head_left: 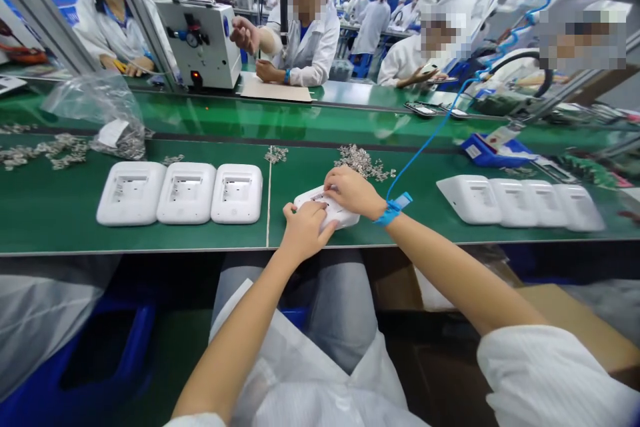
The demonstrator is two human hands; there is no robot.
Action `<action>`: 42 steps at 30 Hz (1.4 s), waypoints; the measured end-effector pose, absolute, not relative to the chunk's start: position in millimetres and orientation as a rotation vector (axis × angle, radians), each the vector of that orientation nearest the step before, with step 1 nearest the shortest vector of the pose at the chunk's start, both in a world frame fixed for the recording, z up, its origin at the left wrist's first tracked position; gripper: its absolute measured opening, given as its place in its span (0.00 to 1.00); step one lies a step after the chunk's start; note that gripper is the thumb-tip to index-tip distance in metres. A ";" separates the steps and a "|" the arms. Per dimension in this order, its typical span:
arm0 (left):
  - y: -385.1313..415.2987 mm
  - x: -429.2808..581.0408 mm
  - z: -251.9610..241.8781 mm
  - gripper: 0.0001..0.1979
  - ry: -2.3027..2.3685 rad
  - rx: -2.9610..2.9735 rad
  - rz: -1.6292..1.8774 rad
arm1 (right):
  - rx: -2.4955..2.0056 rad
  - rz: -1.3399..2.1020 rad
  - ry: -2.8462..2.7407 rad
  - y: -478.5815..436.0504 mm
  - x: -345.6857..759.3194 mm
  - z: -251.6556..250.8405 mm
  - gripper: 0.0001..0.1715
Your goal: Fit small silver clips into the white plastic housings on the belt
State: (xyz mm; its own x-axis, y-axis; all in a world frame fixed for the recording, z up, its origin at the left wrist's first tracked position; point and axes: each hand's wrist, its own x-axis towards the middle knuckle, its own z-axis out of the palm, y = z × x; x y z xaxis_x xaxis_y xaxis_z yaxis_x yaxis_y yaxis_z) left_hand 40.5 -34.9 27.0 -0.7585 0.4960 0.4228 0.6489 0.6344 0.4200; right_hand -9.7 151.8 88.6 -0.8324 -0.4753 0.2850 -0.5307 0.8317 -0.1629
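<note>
Far left of the green tabletop (65,230): loose metal pieces (65,149) lie scattered beside a clear plastic bag (100,97) with more such pieces in its lower end. In front, three white housings (237,193) stand side by side in a row, recesses facing up. Behind, a boxy machine (203,43) with a gauge. Next right, a thin pale line (269,203) crosses the tabletop, a small metal cluster (277,155) at its far end. A co-worker (313,57) sits opposite.

Centre: the left hand (306,227) lies over the near side of a single white housing (346,218), fingers bent and partly spread, thumb at the near edge. This housing is near the tabletop's front edge, partly covered by both hands. The right hand (347,187) reaches in from the right, fingers curled down into the recess; cannot tell whether either hand pinches a small part. Just behind it, a larger metal heap (361,160). Blue wristband (393,209) on the right wrist, joined to a blue cord (430,140).

Right: four white housings (515,203) in a close row; behind them, a blue tray (487,152).
</note>
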 end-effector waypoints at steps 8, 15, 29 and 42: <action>-34.4 41.0 25.1 0.19 -2.555 -0.953 -0.762 | 0.801 0.214 -2.774 147.1 -9.8 88.5 0.08; -32.3 41.4 24.2 0.20 -2.552 -0.958 -0.760 | 0.839 0.170 -2.752 148.8 -0.6 81.0 0.12; -33.1 40.9 22.1 0.15 -2.471 -0.940 -0.740 | -0.012 1.034 -2.183 216.8 16.5 27.5 0.06; -41.7 59.0 45.4 0.26 -2.701 -0.637 -0.168 | -0.273 1.058 -2.346 221.4 19.1 3.1 0.14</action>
State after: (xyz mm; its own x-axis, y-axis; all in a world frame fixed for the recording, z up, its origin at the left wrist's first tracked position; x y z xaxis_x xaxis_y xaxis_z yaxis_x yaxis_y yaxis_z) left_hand 59.0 -41.7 45.4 -0.8337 0.4097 0.3703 0.4524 0.8912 0.0323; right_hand 19.1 221.4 3.1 -0.8301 0.3919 0.3966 -0.0380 0.6699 -0.7415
